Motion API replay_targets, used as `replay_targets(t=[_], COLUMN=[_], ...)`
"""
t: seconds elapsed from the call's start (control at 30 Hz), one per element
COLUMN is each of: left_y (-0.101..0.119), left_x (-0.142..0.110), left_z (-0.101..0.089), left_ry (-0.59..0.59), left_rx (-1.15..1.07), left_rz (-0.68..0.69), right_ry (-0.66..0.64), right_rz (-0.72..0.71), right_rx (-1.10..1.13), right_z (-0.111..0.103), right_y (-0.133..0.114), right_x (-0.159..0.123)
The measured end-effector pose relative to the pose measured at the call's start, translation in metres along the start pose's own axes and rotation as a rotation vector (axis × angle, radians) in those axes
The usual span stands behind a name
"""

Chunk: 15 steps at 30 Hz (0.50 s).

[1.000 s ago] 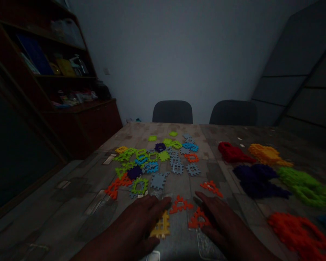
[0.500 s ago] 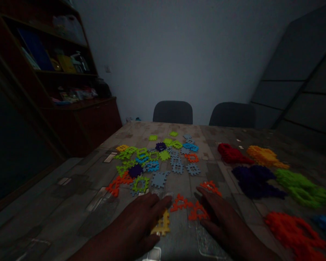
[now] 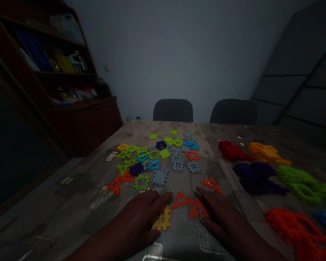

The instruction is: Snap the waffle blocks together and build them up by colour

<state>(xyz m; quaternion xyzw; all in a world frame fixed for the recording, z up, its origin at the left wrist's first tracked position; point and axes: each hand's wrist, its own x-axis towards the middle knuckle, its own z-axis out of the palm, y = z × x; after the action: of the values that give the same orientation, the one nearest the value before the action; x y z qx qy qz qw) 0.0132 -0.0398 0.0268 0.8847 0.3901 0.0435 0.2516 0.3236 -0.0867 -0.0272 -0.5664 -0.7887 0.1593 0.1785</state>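
Observation:
My left hand [image 3: 143, 215] lies with fingers stretched forward, partly over a yellow toothed plastic building tile [image 3: 163, 219] with window openings. My right hand [image 3: 220, 210] rests beside the orange triangular tiles, fingers extended and thumb apart. One orange tile [image 3: 197, 208] is right by its thumb and partly covered. Another orange tile [image 3: 182, 200] lies between the hands, and a third orange tile [image 3: 212, 184] is just beyond the right fingertips. Neither hand has anything in its grip. Whether the left palm presses on the yellow tile, I cannot tell.
Loose tiles in several colours, such as a grey tile [image 3: 160, 177] and a purple tile [image 3: 136, 169], spread over the table's middle. Sorted piles lie at right: red [image 3: 232, 150], yellow [image 3: 266, 152], purple [image 3: 256, 177], green [image 3: 301, 181], orange [image 3: 293, 224]. Two chairs [image 3: 173, 110] stand behind.
The view has shifted very slightly. Both hands stay almost where they were, and the tiles lie in the same arrangement.

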Motion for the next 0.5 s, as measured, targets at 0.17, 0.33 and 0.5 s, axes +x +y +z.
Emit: replay_targets(t=[0.17,0.33,0.5], left_y=[0.007,0.000,-0.001], left_x=[-0.005,-0.013,-0.009], left_z=[-0.012,-0.016,-0.020], left_ry=[-0.027,0.061,0.116], left_rx=[-0.022,-0.025,0.004], left_rz=[-0.027,-0.028,-0.030], right_ry=[0.092,0.209,0.121], right_rz=[-0.043,-0.155,-0.276], right_rx=[-0.036,-0.085,-0.102], right_z=[0.008,0.003,-0.007], right_y=[0.008,0.000,-0.029], right_x=[-0.003,0.000,0.008])
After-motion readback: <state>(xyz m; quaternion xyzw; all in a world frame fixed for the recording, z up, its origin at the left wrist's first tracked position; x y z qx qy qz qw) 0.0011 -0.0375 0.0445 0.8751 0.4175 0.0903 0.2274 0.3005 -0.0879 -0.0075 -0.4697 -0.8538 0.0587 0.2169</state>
